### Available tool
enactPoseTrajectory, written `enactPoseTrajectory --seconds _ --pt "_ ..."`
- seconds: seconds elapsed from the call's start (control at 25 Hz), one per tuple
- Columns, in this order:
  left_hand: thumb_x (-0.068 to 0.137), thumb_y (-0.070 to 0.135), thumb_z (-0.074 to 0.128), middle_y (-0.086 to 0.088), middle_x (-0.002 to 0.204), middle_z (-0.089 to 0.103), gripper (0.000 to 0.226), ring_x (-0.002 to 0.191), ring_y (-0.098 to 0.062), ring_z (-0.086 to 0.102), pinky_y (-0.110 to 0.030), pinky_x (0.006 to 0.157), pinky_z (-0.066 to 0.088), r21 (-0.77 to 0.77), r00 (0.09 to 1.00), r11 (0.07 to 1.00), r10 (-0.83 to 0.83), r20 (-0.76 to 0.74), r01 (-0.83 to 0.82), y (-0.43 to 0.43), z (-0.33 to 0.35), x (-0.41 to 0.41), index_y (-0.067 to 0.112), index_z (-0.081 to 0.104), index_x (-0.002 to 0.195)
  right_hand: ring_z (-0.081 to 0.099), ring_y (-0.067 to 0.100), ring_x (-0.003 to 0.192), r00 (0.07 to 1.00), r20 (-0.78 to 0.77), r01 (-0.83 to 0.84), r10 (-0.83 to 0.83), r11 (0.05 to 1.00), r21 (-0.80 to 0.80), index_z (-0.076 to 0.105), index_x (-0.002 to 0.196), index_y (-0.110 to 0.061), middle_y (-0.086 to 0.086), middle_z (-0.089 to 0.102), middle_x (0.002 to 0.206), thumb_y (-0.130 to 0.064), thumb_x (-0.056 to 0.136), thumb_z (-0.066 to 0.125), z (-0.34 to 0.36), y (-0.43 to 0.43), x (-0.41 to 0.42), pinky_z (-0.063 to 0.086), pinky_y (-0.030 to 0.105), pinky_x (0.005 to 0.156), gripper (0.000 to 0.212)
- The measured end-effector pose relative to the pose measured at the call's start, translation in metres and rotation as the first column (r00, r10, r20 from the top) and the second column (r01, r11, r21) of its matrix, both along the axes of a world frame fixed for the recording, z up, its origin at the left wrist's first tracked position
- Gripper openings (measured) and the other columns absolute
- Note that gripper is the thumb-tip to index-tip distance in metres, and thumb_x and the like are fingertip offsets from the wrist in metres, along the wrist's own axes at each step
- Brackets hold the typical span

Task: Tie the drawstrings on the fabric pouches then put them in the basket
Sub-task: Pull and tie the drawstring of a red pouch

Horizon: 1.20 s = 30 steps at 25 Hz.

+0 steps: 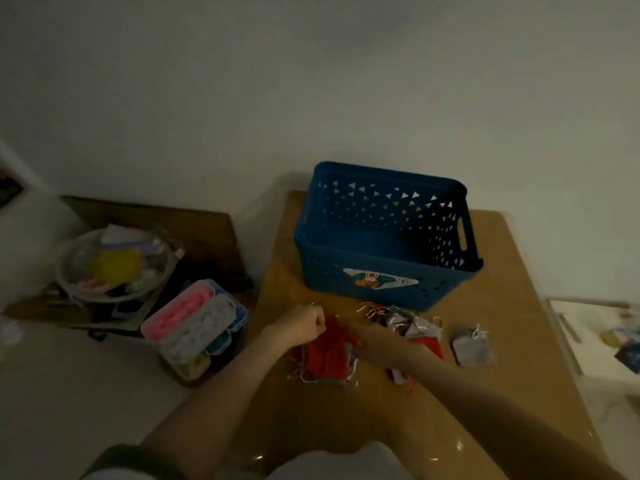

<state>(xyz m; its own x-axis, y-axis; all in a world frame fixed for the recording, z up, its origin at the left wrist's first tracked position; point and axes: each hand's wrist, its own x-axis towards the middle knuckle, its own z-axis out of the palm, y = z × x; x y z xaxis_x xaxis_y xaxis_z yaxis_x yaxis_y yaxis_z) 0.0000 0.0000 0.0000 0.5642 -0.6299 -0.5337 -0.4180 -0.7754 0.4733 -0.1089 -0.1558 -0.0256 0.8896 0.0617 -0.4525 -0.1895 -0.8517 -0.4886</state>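
Dimly, hands (305, 324) (364, 338) at red pouch (325, 358), blue basket (329, 271) behind

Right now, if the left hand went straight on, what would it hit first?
Probably the front wall of the basket, just beyond the left hand, though depth is unclear.

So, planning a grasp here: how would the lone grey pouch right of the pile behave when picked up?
Probably floppy: the grey pouch lies flat and limp on the table. Likely light, since it looks thin and unfilled. Its knotted white drawstring should keep the mouth closed, but may snag.
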Motion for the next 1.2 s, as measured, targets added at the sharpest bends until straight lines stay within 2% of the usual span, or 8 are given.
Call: enactPoseTrajectory --seconds 0.12,0.36,0.52,0.76,0.84,1.04,1.12,1.2 --pt "0.097 0.024 0.050 -0.005 0.120 0.057 0.027 0.107 -0.020 0.056 -0.031 0.088 0.048 0.146 0.998 0.989 0.018 -0.053 -0.010 0.005 -0.016 -0.009 0.015 0.054 0.122 0.029 0.029 0.140 0.984 -0.176 -0.017 0.019 1.000 0.016 0.015 0.152 -0.020 0.009 0.019 0.156 -0.017 0.094 0.054 -0.022 0.015 0.000 0.031 0.038 0.113 0.070" --pt "0.096 0.024 0.050 -0.012 0.107 0.063 0.022 0.092 -0.023 0.064 -0.032 0.076 0.055 0.174 0.938 0.952 0.285 -0.199 -0.252 0.012 -0.037 -0.010 0.009 0.056 0.110 0.023 0.034 0.141 0.984 -0.179 0.001 -0.023 0.993 -0.122 0.007 0.153 -0.023 0.014 0.006 0.159 -0.027 0.093 0.053 -0.043 0.028 0.011 0.030 0.040 0.113 0.076" --pt "0.092 0.014 0.055 -0.005 0.084 0.061 0.004 0.073 -0.016 0.063 -0.020 0.057 0.049 0.109 0.883 0.937 0.349 -0.313 -0.331 0.015 -0.043 -0.009 0.014 0.055 0.089 0.032 0.029 0.138 0.977 -0.126 0.180 -0.170 0.981 0.066 0.022 0.151 -0.020 0.013 0.023 0.156 -0.019 0.096 0.050 -0.038 0.025 0.015 0.028 0.032 0.111 0.062" --pt "0.092 0.022 0.050 -0.002 0.103 0.059 0.016 0.091 -0.015 0.057 -0.027 0.075 0.048 0.046 0.871 0.909 0.410 -0.272 -0.413 0.018 -0.047 0.011 0.017 0.054 0.108 0.046 0.028 0.128 0.840 -0.021 0.504 -0.541 0.766 0.399 0.023 0.148 -0.022 0.015 0.040 0.145 -0.001 0.092 0.053 -0.038 -0.011 -0.012 0.042 0.040 0.106 0.067" --pt "0.094 0.026 0.049 -0.006 0.111 0.059 0.026 0.098 -0.019 0.058 -0.030 0.080 0.050 0.061 0.837 0.865 0.498 -0.226 -0.498 0.017 -0.051 0.016 0.015 0.052 0.117 0.041 0.030 0.133 0.876 -0.063 0.472 -0.478 0.824 0.312 0.011 0.149 -0.033 0.014 0.032 0.149 -0.009 0.091 0.058 -0.046 -0.026 -0.026 0.039 0.044 0.108 0.078" --pt "0.095 0.028 0.051 -0.004 0.107 0.055 0.027 0.095 -0.019 0.055 -0.026 0.072 0.044 -0.059 0.731 0.745 0.631 -0.261 -0.665 0.012 -0.052 0.018 0.013 0.047 0.118 0.023 0.029 0.140 0.960 -0.058 0.258 -0.275 0.945 -0.203 0.007 0.152 -0.021 0.008 0.020 0.153 -0.025 0.093 0.052 -0.050 -0.028 -0.037 0.026 0.046 0.113 0.075" --pt "0.094 0.028 0.053 -0.002 0.103 0.055 0.022 0.090 -0.015 0.054 -0.024 0.066 0.042 -0.119 0.688 0.692 0.652 -0.320 -0.712 0.014 -0.050 0.017 0.018 0.046 0.112 0.029 0.024 0.134 0.989 0.062 0.146 -0.135 0.957 -0.252 0.016 0.150 -0.020 0.004 0.027 0.147 -0.029 0.094 0.050 -0.046 -0.014 -0.033 0.025 0.043 0.113 0.067" --pt "0.092 0.033 0.055 -0.003 0.106 0.057 0.026 0.093 -0.018 0.056 -0.028 0.071 0.045 -0.093 0.607 0.644 0.650 -0.457 -0.759 0.017 -0.052 0.019 0.018 0.048 0.113 0.034 0.024 0.127 0.987 0.134 0.106 -0.088 0.986 -0.129 0.023 0.149 -0.021 0.003 0.032 0.144 -0.030 0.091 0.056 -0.043 -0.002 -0.025 0.030 0.042 0.110 0.067"
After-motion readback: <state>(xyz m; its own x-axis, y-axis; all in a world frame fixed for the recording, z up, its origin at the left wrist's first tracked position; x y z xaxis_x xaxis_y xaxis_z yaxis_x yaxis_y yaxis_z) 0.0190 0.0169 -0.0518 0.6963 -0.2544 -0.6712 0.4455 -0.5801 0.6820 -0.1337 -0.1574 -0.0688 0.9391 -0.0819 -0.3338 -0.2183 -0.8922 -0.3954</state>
